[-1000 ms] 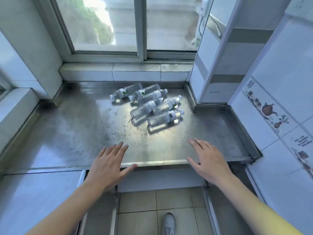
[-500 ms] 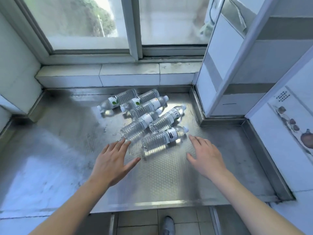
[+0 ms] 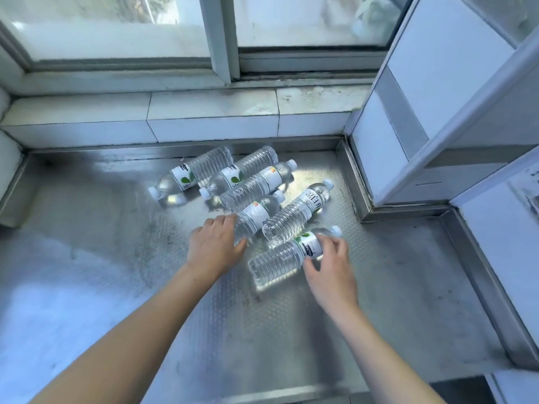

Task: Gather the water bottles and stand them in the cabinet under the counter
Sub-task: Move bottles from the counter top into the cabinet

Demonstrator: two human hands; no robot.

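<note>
While all six water bottles lie on their sides on the steel counter [image 3: 87, 272], none has yet gone to the cabinet below, which is out of view; the gathering appears only to be starting. Left to right: the leftmost bottle [image 3: 191, 176] and its neighbour [image 3: 242, 172] have their caps toward 8 o'clock and bases toward 2 o'clock. The third bottle [image 3: 256, 183] runs the opposite way, cap toward 2 o'clock. The left hand [image 3: 214, 246] curls its fingers over the base end of the fourth bottle [image 3: 256, 214], whose cap also points to 2 o'clock. A fifth bottle [image 3: 300, 211] lies parallel, cap at 2 o'clock, touching the nearest bottle [image 3: 283, 258]. The right hand [image 3: 328, 266] pinches that nearest bottle at its label and neck, cap toward 2 o'clock, base toward 8 o'clock. Every bottle remains to be carried down and stood upright.
</note>
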